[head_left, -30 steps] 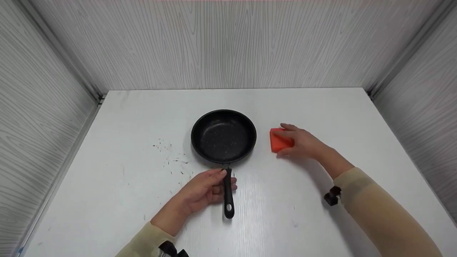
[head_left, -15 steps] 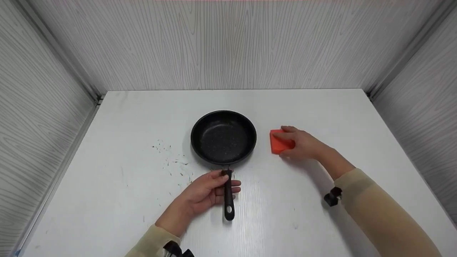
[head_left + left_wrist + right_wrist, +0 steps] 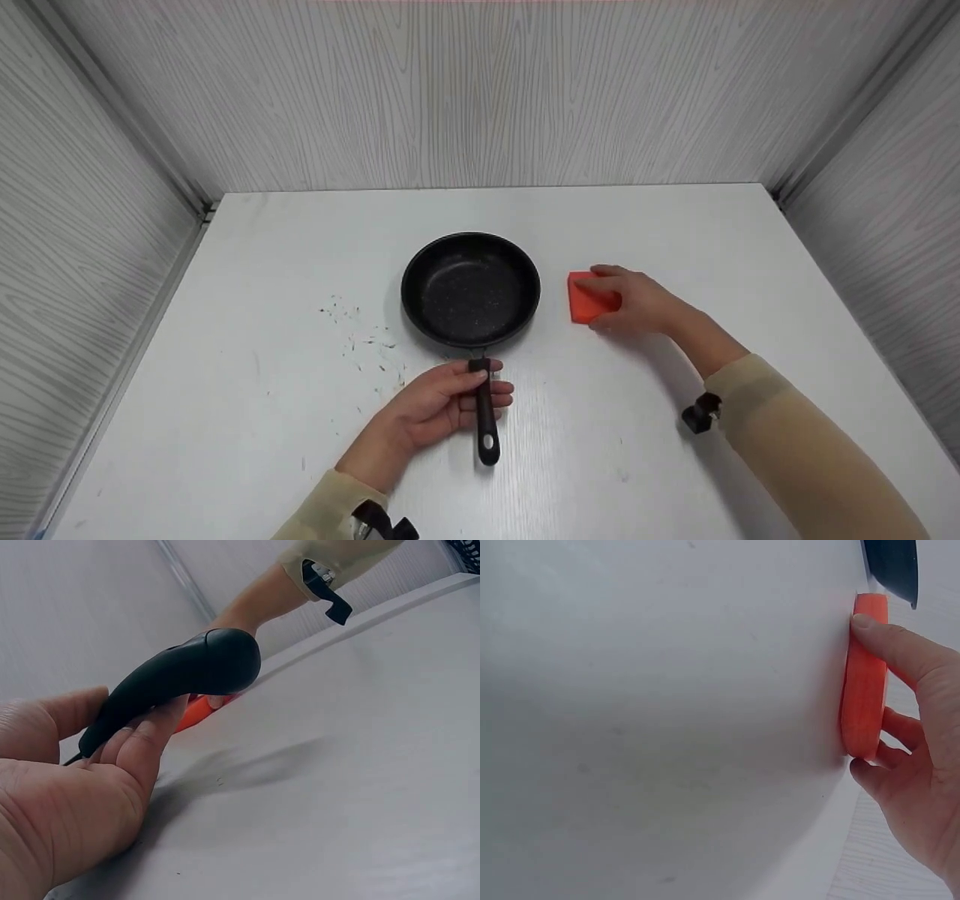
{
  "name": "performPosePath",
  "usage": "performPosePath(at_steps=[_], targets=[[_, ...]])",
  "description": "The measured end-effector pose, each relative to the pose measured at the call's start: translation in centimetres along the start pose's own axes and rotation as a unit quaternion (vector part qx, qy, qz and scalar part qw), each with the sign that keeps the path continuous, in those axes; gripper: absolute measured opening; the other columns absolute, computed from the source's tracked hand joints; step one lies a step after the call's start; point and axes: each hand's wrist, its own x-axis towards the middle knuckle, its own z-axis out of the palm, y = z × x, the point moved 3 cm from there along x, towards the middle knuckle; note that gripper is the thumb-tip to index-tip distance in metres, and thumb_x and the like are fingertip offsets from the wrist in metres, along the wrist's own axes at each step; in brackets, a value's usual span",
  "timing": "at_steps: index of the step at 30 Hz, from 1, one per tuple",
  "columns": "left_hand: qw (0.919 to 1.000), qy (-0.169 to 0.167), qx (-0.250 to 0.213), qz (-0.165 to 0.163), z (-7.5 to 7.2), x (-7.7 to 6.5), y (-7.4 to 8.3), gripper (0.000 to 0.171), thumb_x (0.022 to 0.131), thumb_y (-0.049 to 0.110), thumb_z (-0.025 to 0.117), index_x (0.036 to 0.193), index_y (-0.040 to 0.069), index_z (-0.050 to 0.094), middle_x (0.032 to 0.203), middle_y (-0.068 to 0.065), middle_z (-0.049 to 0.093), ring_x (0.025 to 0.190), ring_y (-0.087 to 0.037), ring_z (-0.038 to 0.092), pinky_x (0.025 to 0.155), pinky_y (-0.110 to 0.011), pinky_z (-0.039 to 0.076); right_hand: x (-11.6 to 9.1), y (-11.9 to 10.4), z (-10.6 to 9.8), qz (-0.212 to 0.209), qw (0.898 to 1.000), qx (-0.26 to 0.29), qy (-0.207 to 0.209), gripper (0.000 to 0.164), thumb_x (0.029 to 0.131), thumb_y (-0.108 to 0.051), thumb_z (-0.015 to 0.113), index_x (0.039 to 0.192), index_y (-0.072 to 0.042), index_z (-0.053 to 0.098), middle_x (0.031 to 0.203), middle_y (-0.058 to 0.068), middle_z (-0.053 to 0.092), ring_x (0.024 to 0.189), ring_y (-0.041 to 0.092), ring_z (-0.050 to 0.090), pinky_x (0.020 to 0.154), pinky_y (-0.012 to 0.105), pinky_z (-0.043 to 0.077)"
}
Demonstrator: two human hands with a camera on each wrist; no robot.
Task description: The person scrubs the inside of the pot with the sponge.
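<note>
A black frying pan point(image 3: 471, 289) is in the middle of the white table in the head view, its handle toward the person. My left hand point(image 3: 431, 409) holds that handle near the pan, thumb on top and fingers beneath. The left wrist view shows the handle's rounded end point(image 3: 232, 661) jutting past the fingers. To the pan's right lies a flat orange-red sponge point(image 3: 583, 301). My right hand point(image 3: 641, 304) grips it; in the right wrist view the thumb presses one edge of the sponge point(image 3: 865, 690), with fingers around its other sides. The sponge appears to rest on the tabletop.
Small dark crumbs point(image 3: 371, 341) are scattered on the table point(image 3: 247, 420) left of the pan. Pale wood-grain panels enclose the back point(image 3: 480, 97) and both sides. A black strap clip point(image 3: 701, 412) sits on the right sleeve.
The left hand has shifted a little to the right, with its fingers reaching farther under the handle. The handle's end has swung slightly right. The right hand and sponge have barely moved.
</note>
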Motion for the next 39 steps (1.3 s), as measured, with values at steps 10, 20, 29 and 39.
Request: performPosePath(at_steps=[10, 20, 29, 39], targets=[[0.9999, -0.007, 0.007, 0.005, 0.0, 0.0, -0.1, 0.046, 0.108, 0.009, 0.06, 0.147, -0.01, 0.046, 0.116, -0.022, 0.075, 0.107, -0.03, 0.076, 0.1, -0.045, 0.06, 0.2, 0.4, 0.1, 0.014, 1.0, 0.001, 0.003, 0.072, 0.091, -0.022, 0.077, 0.158, -0.031, 0.053, 0.168, 0.007, 0.034, 0.145, 0.037, 0.038, 0.103, 0.053, 0.055], [0.9999, -0.003, 0.004, 0.011, 0.3, 0.0, -0.2, 0.043, 0.108, 0.007, 0.059, 0.146, -0.01, 0.048, 0.112, -0.02, 0.076, 0.103, -0.028, 0.077, 0.099, -0.045, 0.06, 0.1, -0.3, -0.6, -0.023, 0.997, 0.043, 0.058, 0.067, 0.09, -0.031, 0.084, 0.153, -0.024, 0.06, 0.158, 0.012, 0.044, 0.141, 0.037, 0.041, 0.103, 0.055, 0.054], [0.9995, 0.015, 0.002, 0.029, 0.3, 0.2, -0.3, 0.045, 0.106, 0.003, 0.062, 0.144, -0.016, 0.047, 0.113, -0.022, 0.075, 0.108, -0.029, 0.075, 0.104, -0.045, 0.057, -0.2, -3.0, -1.8, -0.096, 0.987, 0.061, 0.109, 0.06, 0.089, -0.019, 0.084, 0.146, -0.019, 0.067, 0.154, 0.015, 0.051, 0.14, 0.039, 0.046, 0.105, 0.058, 0.051], [0.9984, 0.037, -0.01, 0.042, 0.5, 0.1, -0.4, 0.049, 0.104, 0.0, 0.063, 0.147, -0.013, 0.043, 0.114, -0.023, 0.075, 0.106, -0.028, 0.076, 0.102, -0.045, 0.057, -0.5, -4.8, -1.8, -0.138, 0.981, 0.064, 0.12, 0.059, 0.087, -0.019, 0.085, 0.144, -0.021, 0.069, 0.152, 0.012, 0.053, 0.138, 0.034, 0.049, 0.104, 0.059, 0.052]])
